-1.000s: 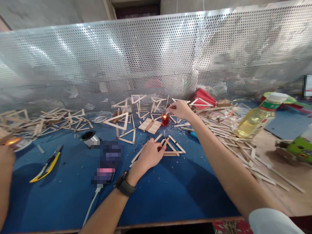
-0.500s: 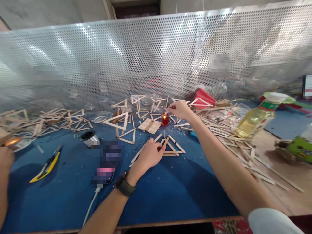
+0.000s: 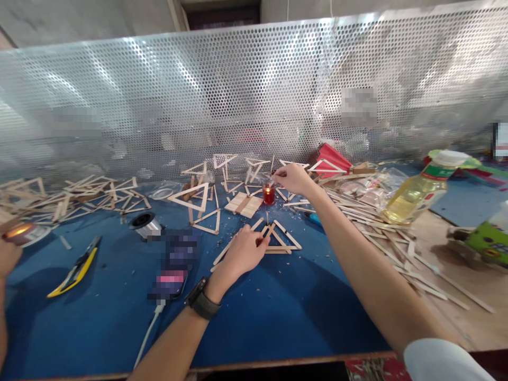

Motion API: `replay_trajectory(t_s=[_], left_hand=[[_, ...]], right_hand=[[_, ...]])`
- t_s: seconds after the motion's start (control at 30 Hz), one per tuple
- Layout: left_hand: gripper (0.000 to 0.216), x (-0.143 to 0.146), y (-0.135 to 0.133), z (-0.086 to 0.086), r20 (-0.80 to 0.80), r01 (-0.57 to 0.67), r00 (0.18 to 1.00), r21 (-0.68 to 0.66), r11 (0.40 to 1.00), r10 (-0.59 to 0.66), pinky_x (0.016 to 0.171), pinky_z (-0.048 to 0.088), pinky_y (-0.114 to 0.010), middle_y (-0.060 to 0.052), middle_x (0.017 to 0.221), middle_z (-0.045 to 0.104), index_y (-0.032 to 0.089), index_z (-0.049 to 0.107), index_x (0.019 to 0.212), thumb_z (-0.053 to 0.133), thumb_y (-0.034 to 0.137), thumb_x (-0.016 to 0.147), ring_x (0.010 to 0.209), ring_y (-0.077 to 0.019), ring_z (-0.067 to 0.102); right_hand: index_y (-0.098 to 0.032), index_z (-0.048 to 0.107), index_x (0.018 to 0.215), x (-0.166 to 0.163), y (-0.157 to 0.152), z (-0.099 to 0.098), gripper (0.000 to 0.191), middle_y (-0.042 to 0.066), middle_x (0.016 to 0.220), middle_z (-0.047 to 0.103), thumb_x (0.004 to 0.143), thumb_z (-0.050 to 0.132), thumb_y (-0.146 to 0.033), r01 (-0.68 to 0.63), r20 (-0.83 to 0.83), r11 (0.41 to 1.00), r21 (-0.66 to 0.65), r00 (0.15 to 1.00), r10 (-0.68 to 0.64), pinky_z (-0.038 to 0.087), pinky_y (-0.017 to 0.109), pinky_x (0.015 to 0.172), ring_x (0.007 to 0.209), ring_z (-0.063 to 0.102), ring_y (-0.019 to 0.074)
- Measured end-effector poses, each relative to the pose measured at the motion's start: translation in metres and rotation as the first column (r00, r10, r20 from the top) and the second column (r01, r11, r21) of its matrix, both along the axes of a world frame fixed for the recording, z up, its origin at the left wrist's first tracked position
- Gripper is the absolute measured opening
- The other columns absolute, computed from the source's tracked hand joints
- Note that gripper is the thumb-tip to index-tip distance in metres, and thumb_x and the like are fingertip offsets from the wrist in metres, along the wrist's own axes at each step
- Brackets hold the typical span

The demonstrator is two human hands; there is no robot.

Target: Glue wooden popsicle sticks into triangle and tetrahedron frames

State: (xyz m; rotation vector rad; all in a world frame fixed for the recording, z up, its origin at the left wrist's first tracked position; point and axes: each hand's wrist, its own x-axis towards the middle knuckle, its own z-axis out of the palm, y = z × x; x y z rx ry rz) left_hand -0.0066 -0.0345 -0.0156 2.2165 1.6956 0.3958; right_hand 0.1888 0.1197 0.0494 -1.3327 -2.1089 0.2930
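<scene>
My left hand (image 3: pixel 246 250) rests on the blue table with fingers closed on a frame of flat wooden sticks (image 3: pixel 283 250), part of it hidden under the hand. Behind it, my right hand (image 3: pixel 293 179) is in a pinch beside a lit candle in a small red glass (image 3: pixel 269 197). Its fingertips are close to the flame, and whatever sits between them is too small to make out. A square pad of wooden sticks (image 3: pixel 243 205) lies left of the candle. Joined stick triangles (image 3: pixel 191 197) stand around it.
Another person's hand (image 3: pixel 8 256) is at the far left by a lit candle (image 3: pixel 19 233). Yellow pliers (image 3: pixel 77 270), a wire spool (image 3: pixel 146 226) and a phone on a cable (image 3: pixel 170 283) lie nearer. Loose sticks (image 3: pixel 377 233) and an oil bottle (image 3: pixel 416 190) are at right.
My two hands stay almost still, the right by the flame and the left on the frame. At the far left, the other person's hand has shifted slightly.
</scene>
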Motion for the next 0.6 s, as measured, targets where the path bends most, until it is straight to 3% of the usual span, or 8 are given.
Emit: replay_trajectory(t_s=[0.6], left_hand=[[0.048, -0.0003, 0.0009, -0.0022, 0.012, -0.006, 1.000, -0.001, 1.000, 0.006, 0.081, 0.049, -0.038, -0.009, 0.081, 0.054, 0.019, 0.062, 0.067, 0.042, 0.047, 0.100, 0.095, -0.0299, 0.061]], right_hand=[[-0.012, 0.082, 0.087, -0.0004, -0.0020, 0.0018, 0.027, 0.006, 0.068, 0.073, 0.089, 0.059, -0.024, 0.008, 0.011, 1.000, -0.005, 1.000, -0.008, 0.043, 0.027, 0.066, 0.062, 0.059, 0.0167]])
